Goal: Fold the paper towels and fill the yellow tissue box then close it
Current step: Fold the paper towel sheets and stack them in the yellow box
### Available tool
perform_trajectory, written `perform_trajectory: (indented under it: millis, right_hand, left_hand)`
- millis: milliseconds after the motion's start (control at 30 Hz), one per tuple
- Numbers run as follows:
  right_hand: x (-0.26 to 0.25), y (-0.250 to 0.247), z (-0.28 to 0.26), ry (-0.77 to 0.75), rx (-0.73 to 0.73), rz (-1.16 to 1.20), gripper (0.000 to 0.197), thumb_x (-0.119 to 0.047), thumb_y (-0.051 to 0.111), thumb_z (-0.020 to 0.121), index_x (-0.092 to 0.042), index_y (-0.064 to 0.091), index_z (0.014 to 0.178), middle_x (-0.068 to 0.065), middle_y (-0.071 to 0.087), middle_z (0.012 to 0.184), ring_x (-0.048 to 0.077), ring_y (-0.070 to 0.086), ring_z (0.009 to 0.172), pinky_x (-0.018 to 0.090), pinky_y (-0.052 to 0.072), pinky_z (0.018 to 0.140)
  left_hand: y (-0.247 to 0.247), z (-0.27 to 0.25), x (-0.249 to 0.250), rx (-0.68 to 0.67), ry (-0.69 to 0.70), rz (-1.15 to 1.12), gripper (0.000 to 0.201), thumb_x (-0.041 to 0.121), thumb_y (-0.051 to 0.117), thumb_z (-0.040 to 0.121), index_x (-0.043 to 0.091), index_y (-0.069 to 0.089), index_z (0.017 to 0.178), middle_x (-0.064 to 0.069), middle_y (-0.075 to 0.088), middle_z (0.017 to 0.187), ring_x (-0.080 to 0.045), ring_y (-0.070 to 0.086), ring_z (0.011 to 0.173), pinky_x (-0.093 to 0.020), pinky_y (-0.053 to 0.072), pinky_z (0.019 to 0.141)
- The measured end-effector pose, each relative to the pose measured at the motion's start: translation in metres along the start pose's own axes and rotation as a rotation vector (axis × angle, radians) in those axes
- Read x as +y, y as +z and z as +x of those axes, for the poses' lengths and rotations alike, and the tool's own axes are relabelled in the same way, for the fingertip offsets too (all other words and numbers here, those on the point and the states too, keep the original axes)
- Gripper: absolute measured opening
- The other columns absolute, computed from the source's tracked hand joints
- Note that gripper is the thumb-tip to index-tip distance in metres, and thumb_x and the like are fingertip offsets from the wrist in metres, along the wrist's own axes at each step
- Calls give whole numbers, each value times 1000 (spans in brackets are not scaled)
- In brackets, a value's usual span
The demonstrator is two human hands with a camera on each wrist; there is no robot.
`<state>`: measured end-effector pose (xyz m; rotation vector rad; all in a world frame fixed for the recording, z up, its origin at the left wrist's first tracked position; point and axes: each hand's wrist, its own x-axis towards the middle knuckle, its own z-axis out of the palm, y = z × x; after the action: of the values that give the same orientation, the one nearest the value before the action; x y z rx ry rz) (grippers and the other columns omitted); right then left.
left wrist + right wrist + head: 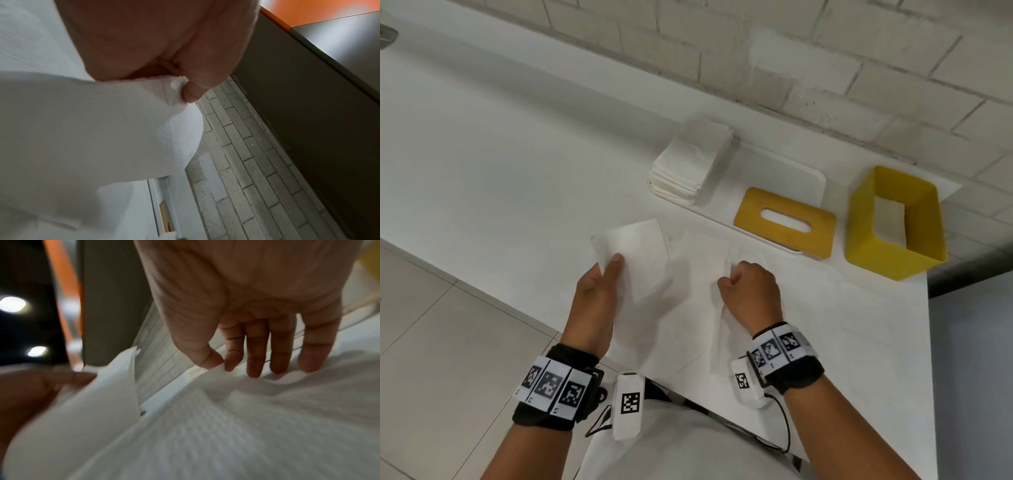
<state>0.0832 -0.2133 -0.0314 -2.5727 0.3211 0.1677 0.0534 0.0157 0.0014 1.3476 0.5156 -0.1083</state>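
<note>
A white paper towel (688, 291) lies spread at the table's front edge. My left hand (607, 270) pinches its left edge between thumb and fingers and holds that flap (637, 250) lifted and curled over; the left wrist view shows the pinch (180, 86) on the towel (102, 129). My right hand (732, 274) pinches the towel's far edge between thumb and forefinger (223, 365), with its other fingertips resting on the towel (246, 402). The yellow tissue box (876, 260) stands open at the right with white towel inside. Its yellow slotted lid (818, 240) lies to its left.
A stack of folded white towels (688, 164) sits on a white tray (808, 178) by the brick wall; the lid leans on the tray's near edge. The table's right edge runs just past the box. Tiled floor lies at the left.
</note>
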Motion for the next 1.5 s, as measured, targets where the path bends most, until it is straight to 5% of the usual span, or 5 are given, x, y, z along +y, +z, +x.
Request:
perform_trajectory:
  millis: [400,533,667,833,1500]
  right_hand:
    - [20,-89,-30,150,-208,1763,14,-22,53,90,-19,65,97,2,68,98,20,65,92,34,51,81]
    - [21,-73,-32,357,-170,1698,29,-27,48,99,-12,73,97,6,75,88,21,72,80,30,59,68]
    - [13,-54,-43,474,-289,1604,47,-44,46,105,-10,66,131,14,71,125,29,67,118,42,52,96]
    - [15,-48,-43,315,-149,1355,29,-2,60,98,-7,68,125,13,74,119,32,68,116,43,55,95]
    - [5,-81,-43,-106,-55,921,76,-13,79,87,-34,36,146,-7,64,133,8,67,115,40,54,103]
  left_hand:
    - [22,-6,5,-100,-24,31,28,32,50,107,17,72,114,-11,78,109,-32,72,107,-50,56,97]
    - [41,-9,0,-183,-45,60,30,32,48,107,19,72,120,-7,77,112,-27,72,109,-50,53,103]
    - [61,-12,-12,-240,-79,90,29,32,49,107,21,71,122,-5,77,113,-26,72,110,-52,52,104]
    - [73,-15,-16,-320,-127,125,29,33,50,106,20,71,121,-5,78,111,-27,72,109,-49,55,99]
    - [99,-22,20,-551,-99,4,50,51,41,103,21,62,137,-2,71,131,-20,64,126,-46,43,115]
